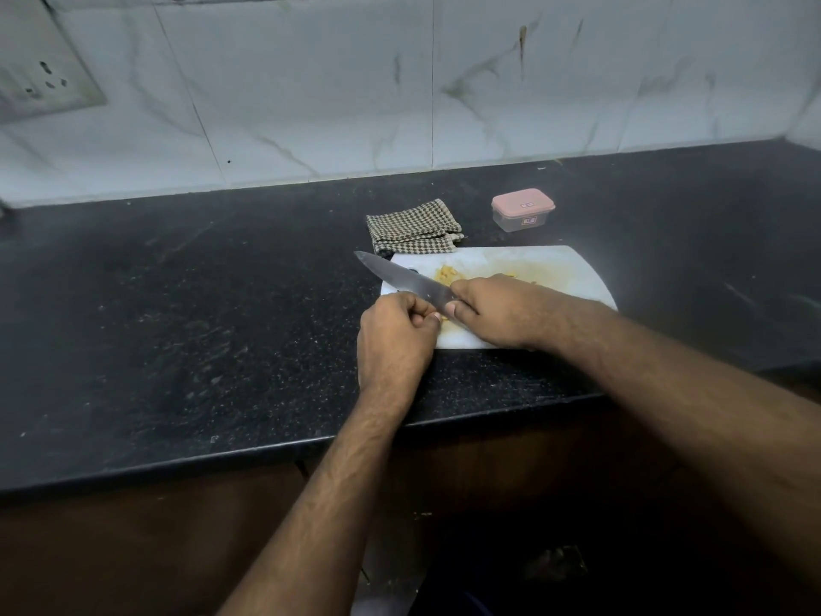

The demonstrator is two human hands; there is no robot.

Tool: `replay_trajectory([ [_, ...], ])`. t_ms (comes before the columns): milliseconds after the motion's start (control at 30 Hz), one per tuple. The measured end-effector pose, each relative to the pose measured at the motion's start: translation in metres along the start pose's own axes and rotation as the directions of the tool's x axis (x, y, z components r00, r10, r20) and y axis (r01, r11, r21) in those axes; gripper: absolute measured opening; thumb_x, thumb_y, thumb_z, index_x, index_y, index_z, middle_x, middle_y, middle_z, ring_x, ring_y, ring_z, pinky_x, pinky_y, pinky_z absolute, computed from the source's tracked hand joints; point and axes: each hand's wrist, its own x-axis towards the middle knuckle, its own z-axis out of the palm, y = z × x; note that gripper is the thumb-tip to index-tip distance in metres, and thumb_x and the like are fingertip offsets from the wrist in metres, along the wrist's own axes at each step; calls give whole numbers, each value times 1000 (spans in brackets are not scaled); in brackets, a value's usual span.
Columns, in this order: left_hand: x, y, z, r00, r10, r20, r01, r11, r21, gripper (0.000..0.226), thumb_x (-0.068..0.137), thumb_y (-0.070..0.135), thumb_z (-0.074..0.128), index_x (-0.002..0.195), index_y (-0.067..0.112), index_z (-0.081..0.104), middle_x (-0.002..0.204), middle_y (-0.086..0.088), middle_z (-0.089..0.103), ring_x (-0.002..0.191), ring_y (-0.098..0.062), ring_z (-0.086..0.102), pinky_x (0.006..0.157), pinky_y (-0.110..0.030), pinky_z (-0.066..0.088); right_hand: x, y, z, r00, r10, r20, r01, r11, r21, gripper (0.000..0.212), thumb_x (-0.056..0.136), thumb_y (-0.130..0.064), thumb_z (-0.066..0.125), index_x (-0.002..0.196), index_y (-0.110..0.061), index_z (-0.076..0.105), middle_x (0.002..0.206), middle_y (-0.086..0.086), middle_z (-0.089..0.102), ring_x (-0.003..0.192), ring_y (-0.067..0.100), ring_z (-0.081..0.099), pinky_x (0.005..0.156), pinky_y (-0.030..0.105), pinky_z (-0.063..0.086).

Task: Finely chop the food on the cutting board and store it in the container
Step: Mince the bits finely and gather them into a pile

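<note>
While most of it is hidden by the hands, the food (448, 273) shows as a small yellow-orange heap on the far-left part of the cutting board (573, 277), with yellow smears and a few loose bits farther right.

Cutting board: white, flat on the black counter (177, 304), its near-left corner covered by the hands.

Knife (400, 277): broad blade lying low across the board's left end, tip pointing far-left and just past the board edge; handle hidden in the grip.

Right hand (502, 311): fingers curled round the knife handle, thumb at the blade's heel.

Left hand (395, 335): fingers curled, tips pinched together right against the blade's heel; whether it holds a scrap of food cannot be made out.

Container (523, 209): small, clear, pink lid still on, beyond the board, well apart from the food.

Checked cloth (413, 226): folded, touching the board's far edge, left of the container.

Step in hand, by judgement: chopping, or clearing bits from the blade. Next move calls for gathering the scattered pieces, finishing the mince, then opening the lid.
</note>
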Motion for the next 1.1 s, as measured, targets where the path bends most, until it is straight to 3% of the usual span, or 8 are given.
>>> replay_trajectory([
  [200, 1, -3, 1, 1000, 16, -10, -16, 1000, 18, 12, 87, 19, 74, 76, 23, 72, 68, 10, 68, 68, -8, 64, 63, -29, 51, 6, -8, -3, 999, 15, 48, -13, 999, -42, 18, 107, -33, 40, 95, -21, 45, 76, -4, 48, 81, 20, 52, 71, 31, 36],
  [500, -2, 1, -2, 1000, 21, 2, -21, 999, 38, 12, 87, 20, 72, 76, 26, 69, 74, 11, 69, 73, -11, 65, 72, -37, 58, 4, -11, -4, 997, 62, 51, -62, 998, -16, 17, 107, -34, 39, 99, -20, 45, 84, -3, 50, 87, 21, 52, 75, 31, 36],
  [667, -3, 3, -3, 1000, 13, 11, -13, 999, 36, 14, 88, 21, 74, 75, 25, 68, 72, 10, 68, 72, -12, 65, 73, -37, 58, 0, -7, -5, 996, 77, 35, -78, 997, 9, 18, 108, -34, 36, 101, -20, 43, 78, -7, 43, 85, 18, 49, 74, 29, 33],
  [833, -3, 4, -3, 1000, 2, 14, -2, 1000, 26, 13, 89, 22, 75, 77, 24, 70, 70, 10, 67, 68, -9, 63, 71, -34, 57, 0, -8, -3, 995, 96, 25, -96, 995, 8, 23, 108, -36, 34, 110, -19, 48, 88, -2, 50, 84, 19, 53, 72, 31, 37],
  [1100, -2, 2, -1, 1000, -5, 9, 5, 1000, -3, 15, 90, 22, 75, 76, 25, 71, 67, 9, 68, 65, -7, 63, 63, -29, 51, -5, -3, 5, 996, 67, -56, -67, 998, 5, 22, 108, -38, 32, 105, -19, 41, 78, -3, 50, 76, 19, 54, 67, 34, 40],
])
